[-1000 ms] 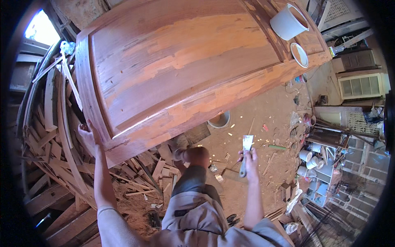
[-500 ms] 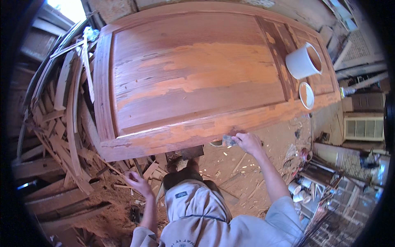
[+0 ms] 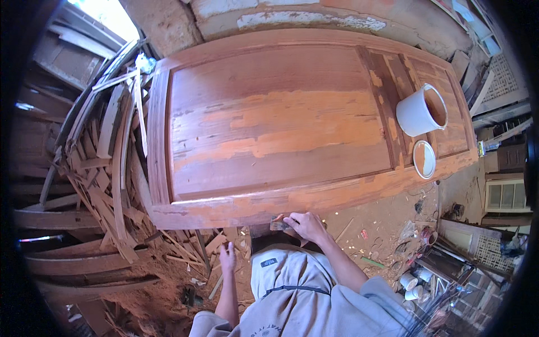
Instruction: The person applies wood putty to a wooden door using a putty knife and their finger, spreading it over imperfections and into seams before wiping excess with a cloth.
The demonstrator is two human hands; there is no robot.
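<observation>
A large reddish-brown wooden door (image 3: 224, 67) lies in front of me, with orange filler smeared across its big panel and along its near edge. My right hand (image 3: 307, 226) grips a putty knife (image 3: 278, 224) with orange filler on its blade, close to that near edge. Whether the blade touches the wood I cannot tell. Lower and to the left, my left hand (image 3: 227, 259) hangs away from the door, holding nothing, its fingers loosely apart. On the door's right part stand a white bucket (image 3: 412, 115) and a round white lid (image 3: 417, 163) bearing orange filler.
Scrap boards (image 3: 115, 163) are heaped along the left, beside sawdust (image 3: 163, 286). Wood chips litter the brown floor (image 3: 387, 224). At lower right, white tubs (image 3: 412, 292) stand among clutter. A wall (image 3: 314, 19) runs behind the door.
My right hand has moved left along the door's near edge with the putty knife. My left hand has shifted right, nearer my body. The view has tilted, so the door appears lower.
</observation>
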